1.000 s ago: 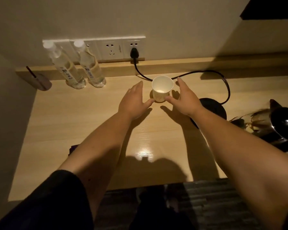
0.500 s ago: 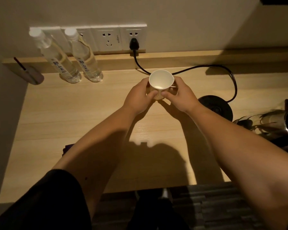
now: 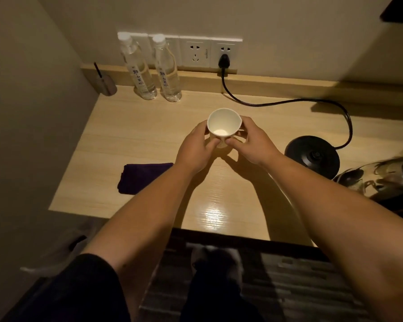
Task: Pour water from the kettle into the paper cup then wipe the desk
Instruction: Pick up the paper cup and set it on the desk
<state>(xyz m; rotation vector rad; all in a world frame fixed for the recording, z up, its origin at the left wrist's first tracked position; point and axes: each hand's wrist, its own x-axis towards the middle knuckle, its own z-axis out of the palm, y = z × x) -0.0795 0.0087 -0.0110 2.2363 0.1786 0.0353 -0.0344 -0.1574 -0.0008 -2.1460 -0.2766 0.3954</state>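
Note:
A white paper cup point(image 3: 222, 123) stands upright at the middle of the light wooden desk point(image 3: 130, 138), its inside dry as far as I can see. My left hand point(image 3: 196, 147) wraps its left side and my right hand point(image 3: 251, 141) its right side, thumbs meeting on the near wall. The steel kettle point(image 3: 386, 177) sits off its base at the right edge, partly cut off. A dark purple cloth point(image 3: 142, 177) lies folded on the desk left of my left forearm.
The black kettle base point(image 3: 312, 156) sits right of the cup, its cord point(image 3: 289, 102) running to a wall socket point(image 3: 223, 59). Two water bottles point(image 3: 154, 70) stand against the back ledge. A small grey holder point(image 3: 104, 83) is in the back left corner.
Both hands closed around the cup and drew it a little toward me. My view shifted, bringing the purple cloth into sight.

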